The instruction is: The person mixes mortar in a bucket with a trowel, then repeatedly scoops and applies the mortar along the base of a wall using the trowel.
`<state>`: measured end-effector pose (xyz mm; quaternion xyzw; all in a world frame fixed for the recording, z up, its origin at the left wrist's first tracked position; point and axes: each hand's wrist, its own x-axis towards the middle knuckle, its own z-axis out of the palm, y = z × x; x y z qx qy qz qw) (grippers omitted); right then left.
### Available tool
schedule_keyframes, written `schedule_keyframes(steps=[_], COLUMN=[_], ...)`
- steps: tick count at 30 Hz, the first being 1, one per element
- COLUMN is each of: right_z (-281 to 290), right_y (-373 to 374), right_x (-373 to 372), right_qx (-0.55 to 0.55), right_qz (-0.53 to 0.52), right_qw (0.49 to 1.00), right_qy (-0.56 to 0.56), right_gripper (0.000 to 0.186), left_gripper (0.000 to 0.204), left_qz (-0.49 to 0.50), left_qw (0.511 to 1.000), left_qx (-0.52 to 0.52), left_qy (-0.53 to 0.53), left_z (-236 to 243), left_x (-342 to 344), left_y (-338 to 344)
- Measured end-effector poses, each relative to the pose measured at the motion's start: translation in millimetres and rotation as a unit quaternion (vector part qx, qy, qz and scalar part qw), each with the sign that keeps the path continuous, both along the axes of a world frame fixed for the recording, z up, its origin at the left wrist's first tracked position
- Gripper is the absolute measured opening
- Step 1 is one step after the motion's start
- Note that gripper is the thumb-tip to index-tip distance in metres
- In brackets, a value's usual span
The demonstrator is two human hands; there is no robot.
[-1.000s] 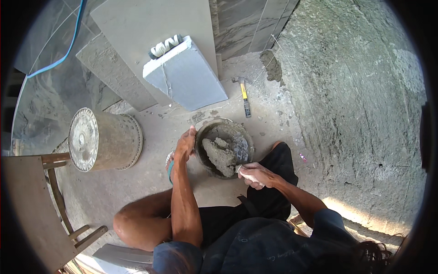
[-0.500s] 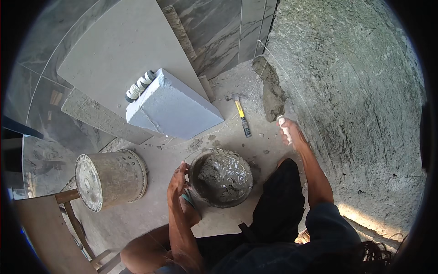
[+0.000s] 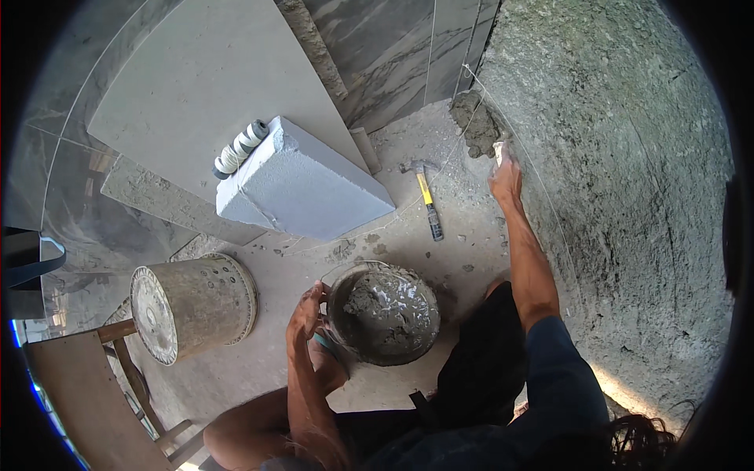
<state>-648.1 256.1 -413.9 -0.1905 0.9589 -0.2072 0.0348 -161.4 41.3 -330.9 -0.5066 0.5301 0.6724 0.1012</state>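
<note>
My right hand point(image 3: 505, 177) is shut on the white handle of a trowel point(image 3: 499, 151), reaching to a wet mortar patch point(image 3: 474, 118) on the floor along the rough cement surface point(image 3: 613, 204). The blade is mostly hidden. My left hand point(image 3: 307, 312) grips the near-left rim of a round bucket point(image 3: 430, 326) of grey mortar, its wire handle over the top. A hammer point(image 3: 430, 206) with a yellow and black handle lies left of the patch. A thin string point(image 3: 534, 173) runs over the rough surface.
A pale blue-grey block point(image 3: 306, 188) with a spool of white cord point(image 3: 239, 149) stands against leaning tiles point(image 3: 204, 71). An upturned plastic bucket point(image 3: 196, 306) and a wooden chair point(image 3: 78, 377) are at the left. Marble-look panels point(image 3: 400, 55) stand at the back.
My right hand has moved from inside the bucket up and forward to the patch, carrying the trowel; the mortar lump left the bucket with it. My left hand stays on the rim.
</note>
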Motion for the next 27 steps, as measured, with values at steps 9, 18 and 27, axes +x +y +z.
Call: schedule_keyframes(steps=[9, 18, 27], right_z=[-8.4, 151.0, 208.8], right_y=[89.0, 142.2, 55.6], right_x=[45.1, 255.5, 302.6], right_qx=[0.060, -0.181, 0.263], right_qz=[-0.025, 0.031, 0.325], right_qw=[0.997, 0.975, 0.908], right_qy=[-0.031, -0.125, 0.008], right_gripper=[0.079, 0.023, 0.024], left_gripper=[0.059, 0.070, 0.064], left_qz=[-0.041, -0.080, -0.107], left_qw=[0.997, 0.979, 0.961], left_qx=[-0.059, -0.179, -0.248], left_qy=[0.024, -0.053, 0.062], left_z=[-22.6, -12.1, 22.4], left_x=[-6.8, -29.7, -60.8], left_y=[8.9, 22.5, 64.0])
